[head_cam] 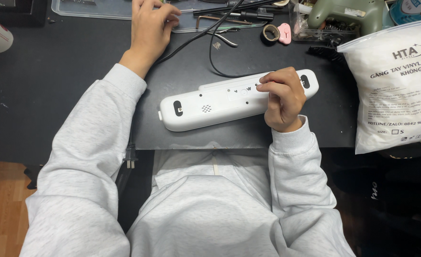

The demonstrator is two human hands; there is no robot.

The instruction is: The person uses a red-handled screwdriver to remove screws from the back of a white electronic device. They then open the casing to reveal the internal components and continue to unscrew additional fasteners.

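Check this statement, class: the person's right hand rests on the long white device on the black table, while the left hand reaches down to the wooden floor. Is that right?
Not quite. The right hand does rest on the long white device on the black table, but the left hand reaches to the clear tray at the table's far edge, not the floor. The head view shows it.

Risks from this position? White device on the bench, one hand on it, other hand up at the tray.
1. Only the right hand steadies the long white device, pressing near one end; it might pivot or slide on the black table.
2. The black cable loops right behind the device and near the left hand; it could snag when either moves.
3. The left hand reaches the clear tray by feel, among loose tools.
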